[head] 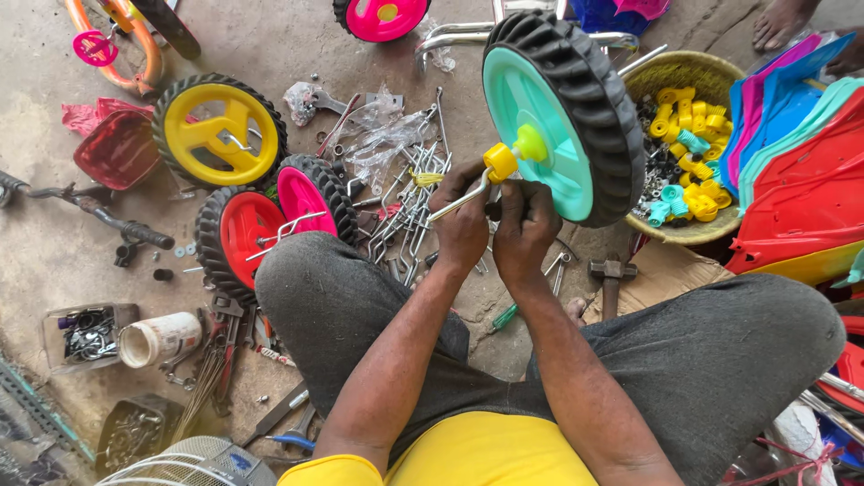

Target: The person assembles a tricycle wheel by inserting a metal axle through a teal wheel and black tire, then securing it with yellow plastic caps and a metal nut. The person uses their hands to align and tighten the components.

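Both forearms rise from the lap toward twelve o'clock, wrists close together above the grey-trousered knees. The left hand [461, 225] is curled with its grip clamped on a bent metal axle rod [454, 202], knuckles turned up and thumb toward the right. Just beside it, touching, the right hand [525, 225] is closed in a fist, its grip shut around the same rod or a small part under it; which one cannot be told.

From the left grip the rod runs toward one o'clock to a yellow plastic cap [500, 162], which sits against the yellow-green hub [530, 143] of a teal wheel with a black tyre [562, 112]. The wheel stands tilted above both hands, at about one o'clock from the right fist.

On the concrete floor [54, 252] at nine to ten o'clock from the hands lie a red wheel [236, 236], a pink wheel [310, 193] and a yellow wheel [219, 131], with a heap of loose metal rods [405, 193] close to the left hand. At three o'clock of the wheel a woven basket [688, 67] holds yellow and teal plastic caps, beside stacked coloured plastic panels [801, 144]. A hammer [611, 274] lies at four o'clock from the right hand.
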